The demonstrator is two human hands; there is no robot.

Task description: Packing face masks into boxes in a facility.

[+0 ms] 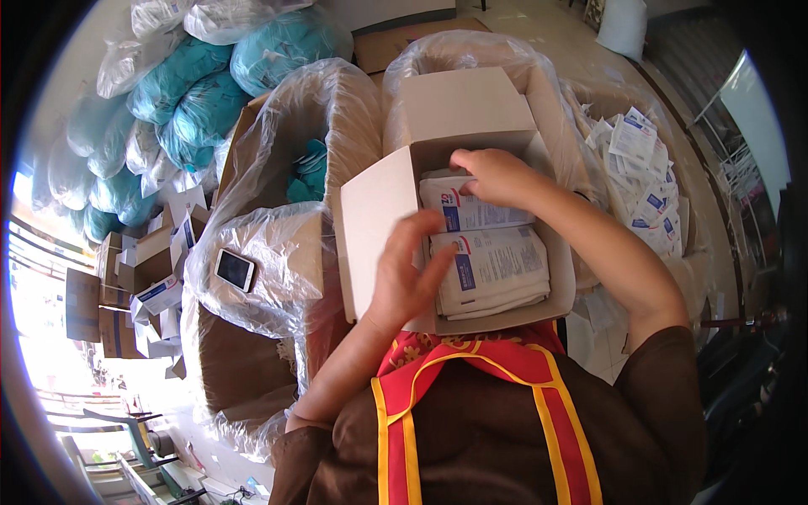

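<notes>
White packets (503, 268) line the near edge of the cardboard carton (513, 317); my left hand (407, 276), spread and released, crosses its left edge. My right hand (497, 177) curls over the far packets (486, 216); I cannot tell its grip. Hasty lifting could snag the left flap (377, 231); slim clearance borders the right edge.

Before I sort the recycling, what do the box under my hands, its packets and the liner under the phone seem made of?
Box: matt cardboard, by its stiff, creased flaps. Packets: smooth, slightly crinkled paper or plastic film, unclear which. Liner: probably glossy plastic film, being see-through and wrinkled.
</notes>
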